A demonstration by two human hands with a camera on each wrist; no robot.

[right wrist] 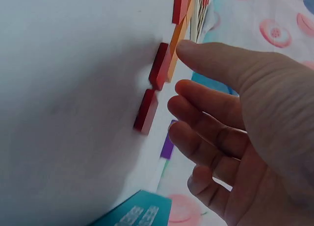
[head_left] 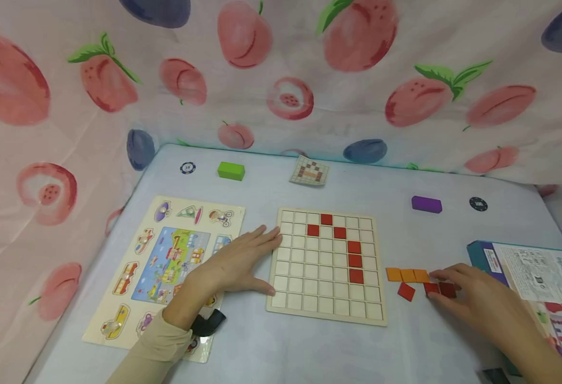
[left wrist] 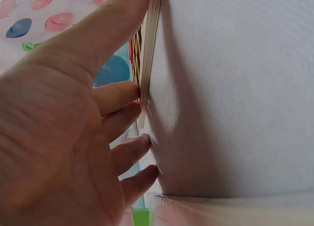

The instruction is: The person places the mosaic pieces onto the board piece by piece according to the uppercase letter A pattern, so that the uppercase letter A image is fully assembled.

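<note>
A wooden grid board (head_left: pixel 310 277) lies mid-table, several red tiles set in its squares. Along its left edge rests my left hand (head_left: pixel 235 261), fingers spread and thumb low on the rim; the left wrist view shows the fingertips at the board's side. Over the loose tiles right of the board hovers my right hand (head_left: pixel 482 298), its thumb and fingers apart with nothing pinched. Below it are a red tile (head_left: pixel 431 288) by the thumb tip and a darker red tile (head_left: pixel 448 290). Another red tile (head_left: pixel 406 291) lies tilted below a row of orange tiles (head_left: pixel 408 276).
A picture puzzle board (head_left: pixel 118 309) lies under my left forearm. Behind are a pattern card (head_left: pixel 310 170), a green block (head_left: pixel 231 170), a purple block (head_left: pixel 426 204) and two round chips, one dark chip (head_left: pixel 478 204) at right. A box (head_left: pixel 487 256) with papers stands right.
</note>
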